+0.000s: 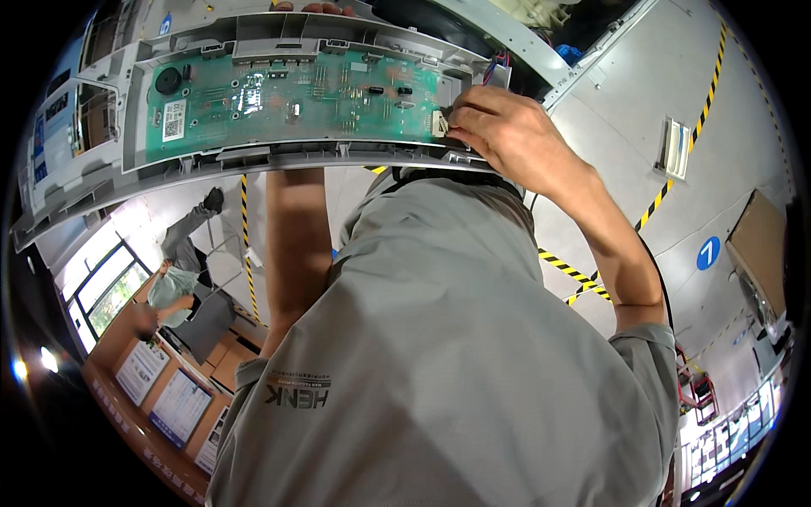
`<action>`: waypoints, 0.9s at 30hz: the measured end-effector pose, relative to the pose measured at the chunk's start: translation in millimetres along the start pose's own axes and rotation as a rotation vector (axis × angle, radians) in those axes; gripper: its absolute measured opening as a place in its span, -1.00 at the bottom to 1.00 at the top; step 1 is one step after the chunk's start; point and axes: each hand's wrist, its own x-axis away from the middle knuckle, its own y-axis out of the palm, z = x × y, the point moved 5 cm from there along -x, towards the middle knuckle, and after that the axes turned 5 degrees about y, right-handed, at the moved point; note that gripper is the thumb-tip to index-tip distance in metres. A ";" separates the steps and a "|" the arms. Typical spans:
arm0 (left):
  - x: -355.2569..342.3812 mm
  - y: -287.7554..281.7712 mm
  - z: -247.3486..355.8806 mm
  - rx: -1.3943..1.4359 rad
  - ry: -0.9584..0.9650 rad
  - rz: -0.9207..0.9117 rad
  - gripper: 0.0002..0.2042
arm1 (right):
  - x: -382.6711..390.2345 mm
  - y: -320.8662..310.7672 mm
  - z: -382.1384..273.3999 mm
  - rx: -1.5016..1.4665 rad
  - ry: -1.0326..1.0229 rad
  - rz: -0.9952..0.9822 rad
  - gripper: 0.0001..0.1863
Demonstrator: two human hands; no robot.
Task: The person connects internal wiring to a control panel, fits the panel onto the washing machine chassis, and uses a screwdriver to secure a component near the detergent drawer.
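A long grey plastic control panel housing [211, 162] lies across the top of the head view, its open back facing me. Inside it sits a green circuit board [329, 101] with a round black buzzer [168, 81] near its left end. My left forearm passes beneath the housing, and the fingers of my left hand [317, 8] curl over its far edge, gripping it. At the board's right end my right hand [515, 139] pinches a small white wire connector [440, 123], its fingertips partly hiding it. Coloured wires [498, 64] show just beyond that hand.
Beyond the panel stands a metal-framed machine [515, 42] with an open interior. Yellow-black tape [650, 203] marks the pale floor. A white slotted piece [673, 149] and a brown board [754, 245] are at the right. Another person [173, 291] sits far left, by a notice board [182, 406].
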 end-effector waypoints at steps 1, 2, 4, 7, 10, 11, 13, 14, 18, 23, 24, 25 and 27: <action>0.9 -2.1 -1.2 0.006 -0.004 0.001 -0.61 | 1.6 1.7 0.9 0.006 0.004 -0.008 -0.83; -0.7 -5.0 -4.7 0.016 -0.010 0.000 -0.61 | 3.2 2.7 2.0 -0.002 0.017 -0.010 -0.83; 1.0 -4.1 -3.2 0.015 -0.011 0.001 -0.61 | 2.7 3.7 1.1 -0.034 0.025 -0.013 -0.84; 2.7 -0.7 -2.0 0.011 -0.009 0.004 -0.61 | 0.5 4.3 0.6 -0.047 -0.007 0.034 -0.86; -0.4 -1.4 -1.0 0.009 -0.009 -0.003 -0.61 | -1.6 2.0 0.1 -0.069 -0.007 0.032 -0.81; -0.8 -2.2 -0.7 0.008 -0.008 -0.008 -0.61 | -3.0 0.1 -0.3 -0.037 -0.018 0.020 -0.81; -1.2 -3.8 -0.5 0.004 -0.006 -0.007 -0.61 | -6.3 -4.2 -0.8 0.024 -0.043 -0.005 -0.82; -2.6 -2.6 0.1 0.004 -0.011 -0.009 -0.62 | -8.3 -7.5 -0.8 0.027 -0.072 0.046 -0.82; -4.2 -3.0 -2.3 0.006 -0.012 -0.010 -0.62 | -7.3 -5.9 3.8 -0.035 -0.095 0.084 -0.83; -4.0 -3.7 -4.4 0.015 -0.016 -0.011 -0.62 | -8.5 -2.9 3.5 -0.128 -0.073 -0.017 -0.82; -3.2 -1.2 -2.4 0.011 -0.012 -0.008 -0.62 | -10.2 -3.7 2.5 -0.163 -0.068 -0.022 -0.82; -3.0 1.0 -0.8 0.009 -0.008 -0.004 -0.62 | -11.6 -4.8 1.6 -0.198 -0.062 -0.027 -0.82; -2.5 3.5 0.3 0.006 -0.008 0.000 -0.62 | -13.3 -7.3 -0.3 -0.208 -0.052 -0.060 -0.84</action>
